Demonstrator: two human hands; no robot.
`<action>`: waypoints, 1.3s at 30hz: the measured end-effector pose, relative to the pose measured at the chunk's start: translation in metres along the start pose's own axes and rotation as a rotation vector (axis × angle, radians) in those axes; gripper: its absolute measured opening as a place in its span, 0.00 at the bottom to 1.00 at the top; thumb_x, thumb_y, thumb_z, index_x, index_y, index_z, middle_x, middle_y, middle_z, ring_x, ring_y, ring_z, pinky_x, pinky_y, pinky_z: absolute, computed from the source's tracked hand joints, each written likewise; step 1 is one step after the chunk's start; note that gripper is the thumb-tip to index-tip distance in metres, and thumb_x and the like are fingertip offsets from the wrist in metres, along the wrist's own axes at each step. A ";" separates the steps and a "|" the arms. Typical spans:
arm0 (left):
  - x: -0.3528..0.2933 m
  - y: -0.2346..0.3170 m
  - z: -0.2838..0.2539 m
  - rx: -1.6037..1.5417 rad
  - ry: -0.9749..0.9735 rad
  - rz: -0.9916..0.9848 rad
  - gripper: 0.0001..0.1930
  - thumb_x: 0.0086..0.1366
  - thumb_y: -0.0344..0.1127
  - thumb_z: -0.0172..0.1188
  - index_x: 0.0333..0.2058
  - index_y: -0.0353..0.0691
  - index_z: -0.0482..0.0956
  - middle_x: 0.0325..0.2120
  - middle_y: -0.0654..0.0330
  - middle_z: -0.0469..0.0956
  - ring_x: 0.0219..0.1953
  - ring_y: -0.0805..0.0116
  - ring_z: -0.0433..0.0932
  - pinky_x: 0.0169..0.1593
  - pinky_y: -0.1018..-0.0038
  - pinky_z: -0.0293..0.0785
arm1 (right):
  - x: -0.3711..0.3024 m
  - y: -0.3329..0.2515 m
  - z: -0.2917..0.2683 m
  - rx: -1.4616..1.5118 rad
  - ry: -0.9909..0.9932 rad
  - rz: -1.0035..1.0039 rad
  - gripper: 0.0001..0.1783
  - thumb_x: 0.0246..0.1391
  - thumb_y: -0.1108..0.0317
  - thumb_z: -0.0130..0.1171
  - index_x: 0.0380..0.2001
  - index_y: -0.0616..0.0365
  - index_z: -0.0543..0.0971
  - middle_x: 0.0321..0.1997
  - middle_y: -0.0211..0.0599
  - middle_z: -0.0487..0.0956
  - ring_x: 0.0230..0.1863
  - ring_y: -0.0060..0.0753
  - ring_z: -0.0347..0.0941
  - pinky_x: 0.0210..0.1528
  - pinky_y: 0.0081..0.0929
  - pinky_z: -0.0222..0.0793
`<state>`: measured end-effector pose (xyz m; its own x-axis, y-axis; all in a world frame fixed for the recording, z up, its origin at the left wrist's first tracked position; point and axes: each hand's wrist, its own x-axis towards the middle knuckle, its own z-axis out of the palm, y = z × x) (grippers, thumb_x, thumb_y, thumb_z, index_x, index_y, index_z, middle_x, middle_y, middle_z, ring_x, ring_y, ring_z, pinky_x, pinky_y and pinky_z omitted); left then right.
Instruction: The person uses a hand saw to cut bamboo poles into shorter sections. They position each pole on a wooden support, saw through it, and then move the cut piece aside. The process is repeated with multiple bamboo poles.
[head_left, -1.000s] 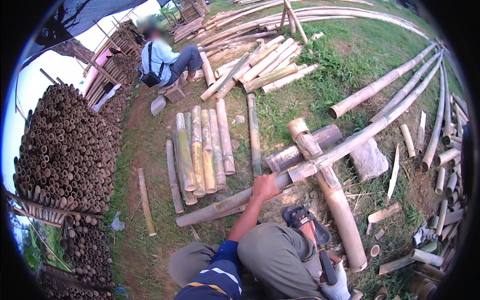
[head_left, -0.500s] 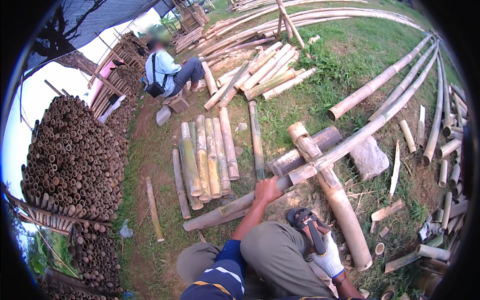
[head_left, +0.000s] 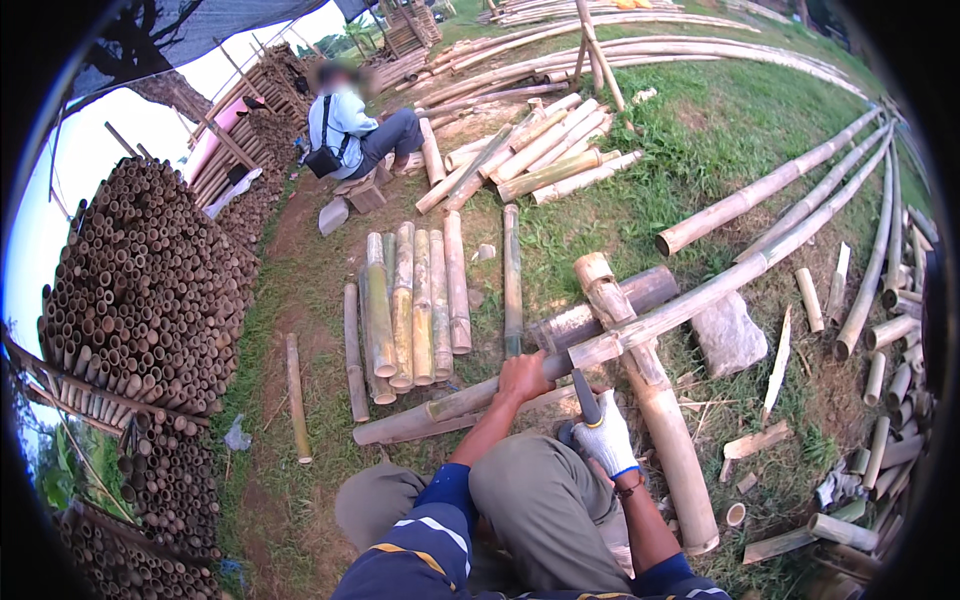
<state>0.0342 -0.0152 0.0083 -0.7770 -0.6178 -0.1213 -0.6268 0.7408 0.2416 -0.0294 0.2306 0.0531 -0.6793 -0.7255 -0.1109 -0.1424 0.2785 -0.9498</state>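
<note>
My bare left hand wraps round a grey-brown bamboo length in front of my knees. Just right of that hand, this length meets the end of a long, paler bamboo pole; whether they are joined there I cannot tell. The pole rests across a thick notched bamboo post lying on the ground. In a white glove, my right hand holds a knife with a broad dark blade. Its blade points up, close to the meeting line. The glove hides the handle.
Several cut bamboo lengths lie side by side ahead. A pale stone block sits beyond the post. Tall bamboo stacks stand at left. Farther off, a person sits by a bamboo pile. Offcuts lie at right.
My right hand has lifted the knife up and left from beside my foot toward the bamboo. The left hand keeps its hold. The view has shifted slightly.
</note>
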 end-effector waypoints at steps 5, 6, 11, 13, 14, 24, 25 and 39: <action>-0.006 0.002 -0.003 0.045 0.019 0.028 0.30 0.52 0.49 0.78 0.53 0.43 0.85 0.40 0.41 0.90 0.45 0.41 0.90 0.52 0.49 0.87 | -0.101 0.027 -0.028 -0.060 0.030 -0.138 0.37 0.51 0.76 0.69 0.67 0.57 0.71 0.54 0.54 0.83 0.54 0.56 0.84 0.57 0.42 0.79; -0.015 0.002 -0.001 0.037 -0.007 0.016 0.30 0.52 0.49 0.78 0.53 0.43 0.85 0.41 0.41 0.90 0.45 0.41 0.90 0.52 0.49 0.87 | -0.140 0.015 -0.045 -0.076 0.030 -0.092 0.38 0.51 0.75 0.70 0.67 0.57 0.72 0.51 0.52 0.84 0.50 0.55 0.86 0.53 0.42 0.81; -0.012 0.009 -0.003 0.013 0.016 0.003 0.29 0.52 0.50 0.80 0.50 0.43 0.85 0.41 0.42 0.90 0.45 0.41 0.90 0.52 0.49 0.87 | -0.184 0.029 -0.073 -0.083 0.004 -0.039 0.35 0.53 0.73 0.69 0.65 0.56 0.72 0.51 0.52 0.85 0.47 0.50 0.87 0.51 0.41 0.81; -0.012 0.007 -0.004 0.017 0.015 -0.013 0.29 0.52 0.50 0.79 0.50 0.43 0.85 0.41 0.43 0.90 0.45 0.41 0.90 0.52 0.49 0.87 | -0.163 0.027 -0.067 -0.085 0.008 -0.083 0.34 0.53 0.73 0.69 0.65 0.56 0.73 0.51 0.52 0.84 0.48 0.49 0.86 0.51 0.41 0.81; -0.013 0.011 -0.004 0.014 0.012 -0.013 0.29 0.52 0.49 0.79 0.50 0.43 0.85 0.41 0.43 0.90 0.45 0.41 0.90 0.52 0.50 0.87 | -0.129 0.032 -0.054 -0.028 0.000 -0.082 0.33 0.54 0.73 0.69 0.65 0.56 0.73 0.52 0.52 0.84 0.50 0.51 0.85 0.54 0.42 0.80; -0.002 0.005 -0.004 0.022 0.012 0.017 0.32 0.50 0.50 0.78 0.54 0.44 0.85 0.41 0.42 0.90 0.45 0.40 0.90 0.53 0.49 0.87 | 0.026 0.038 0.022 -0.001 0.111 -0.126 0.32 0.56 0.66 0.71 0.63 0.57 0.74 0.52 0.58 0.82 0.50 0.63 0.84 0.52 0.50 0.80; -0.002 0.007 -0.004 0.016 0.003 0.011 0.32 0.51 0.50 0.78 0.54 0.44 0.85 0.41 0.42 0.90 0.45 0.40 0.90 0.53 0.49 0.86 | 0.020 0.042 0.020 -0.044 0.136 -0.162 0.32 0.57 0.65 0.71 0.64 0.57 0.74 0.51 0.58 0.82 0.48 0.62 0.84 0.50 0.50 0.80; -0.001 0.006 -0.003 0.016 -0.026 -0.037 0.35 0.50 0.49 0.77 0.58 0.45 0.84 0.44 0.40 0.90 0.48 0.38 0.89 0.55 0.48 0.86 | -0.116 0.208 -0.148 -0.786 0.439 -0.010 0.32 0.59 0.62 0.72 0.63 0.67 0.77 0.56 0.60 0.75 0.60 0.66 0.71 0.65 0.55 0.69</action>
<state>0.0317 -0.0106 0.0128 -0.7547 -0.6376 -0.1548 -0.6554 0.7223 0.2208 -0.0868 0.4656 -0.0880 -0.8665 -0.4689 0.1712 -0.4914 0.7409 -0.4578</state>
